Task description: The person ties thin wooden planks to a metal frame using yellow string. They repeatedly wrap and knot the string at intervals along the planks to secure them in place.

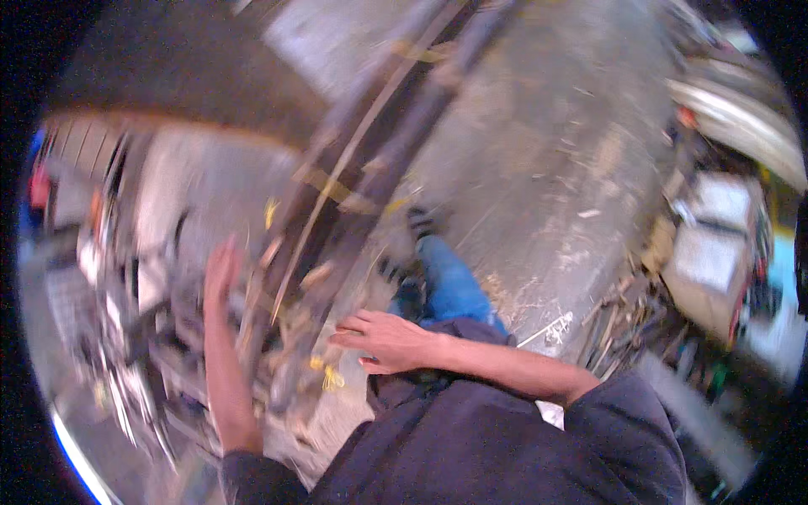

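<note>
A blurred view looks down over a person's chest and two bare forearms toward a bundle of long dark bars [370,168] lying on a dusty concrete floor [547,151]. The left hand [220,273] reaches forward with its fingers stretched out and close together, palm turned inward, next to the near end of the bars on their left; motion blur hides whether it touches them. The right hand [383,338] hovers low with its fingers loosely spread and pointing left toward the same near end, gripping nothing that can be seen. The bars begin between the two hands and run away from them, up and to the right, so their long axis slants from near the hands toward the far upper right of the view. A pale thin strip [337,181] lies along them in the same direction, and bits of yellow tie [330,376] show just below and left of the right hand. To take hold well, it seems wise to close one hand on each side of the near end, wrists in line with the slant, and to steady the bundle before moving it, since long bars swing easily. A leg in blue trousers [450,286] stands just beyond the right hand. Cluttered metal parts [126,337] lie left of the left hand, and pale boxes [711,244] sit far to the right.
</note>
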`<state>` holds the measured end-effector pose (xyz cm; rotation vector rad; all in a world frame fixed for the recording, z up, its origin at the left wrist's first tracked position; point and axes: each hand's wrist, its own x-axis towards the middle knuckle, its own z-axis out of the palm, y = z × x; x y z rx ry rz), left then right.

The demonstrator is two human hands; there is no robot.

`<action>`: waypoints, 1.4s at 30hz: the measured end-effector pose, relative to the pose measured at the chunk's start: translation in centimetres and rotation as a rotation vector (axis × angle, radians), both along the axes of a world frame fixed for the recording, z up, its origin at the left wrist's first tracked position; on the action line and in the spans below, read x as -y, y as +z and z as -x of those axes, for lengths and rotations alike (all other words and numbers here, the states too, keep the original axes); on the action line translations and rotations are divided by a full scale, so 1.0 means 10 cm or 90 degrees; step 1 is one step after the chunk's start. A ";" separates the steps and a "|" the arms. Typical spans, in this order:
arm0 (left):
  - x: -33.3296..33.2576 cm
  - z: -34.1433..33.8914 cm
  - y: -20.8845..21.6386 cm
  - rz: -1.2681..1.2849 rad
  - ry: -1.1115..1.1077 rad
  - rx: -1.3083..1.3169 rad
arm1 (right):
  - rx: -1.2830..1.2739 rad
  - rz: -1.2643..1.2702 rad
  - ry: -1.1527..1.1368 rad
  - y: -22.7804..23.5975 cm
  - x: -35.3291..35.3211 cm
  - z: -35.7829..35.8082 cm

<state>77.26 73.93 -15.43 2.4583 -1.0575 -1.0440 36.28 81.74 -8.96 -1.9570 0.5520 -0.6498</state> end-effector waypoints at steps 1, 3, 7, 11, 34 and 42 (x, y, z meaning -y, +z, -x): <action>0.06 -0.18 0.09 -0.088 -0.148 0.115 | -0.037 -0.053 -0.091 0.02 0.09 0.35; 0.24 0.15 0.28 -0.021 -0.227 0.114 | -0.099 -0.134 -0.302 -0.42 0.08 1.13; 0.66 0.97 0.66 0.249 -0.257 0.146 | -0.312 -0.147 -0.701 -1.04 0.13 2.94; 1.09 3.15 1.01 0.541 -0.208 0.307 | 0.046 -0.582 -1.125 -2.10 0.13 4.07; 4.26 6.85 -1.36 0.355 -0.592 0.617 | -0.932 -0.589 -0.960 -8.62 1.13 9.04; 3.97 6.40 -0.81 0.330 -0.543 0.626 | -0.552 -0.525 -1.075 -7.48 0.54 8.23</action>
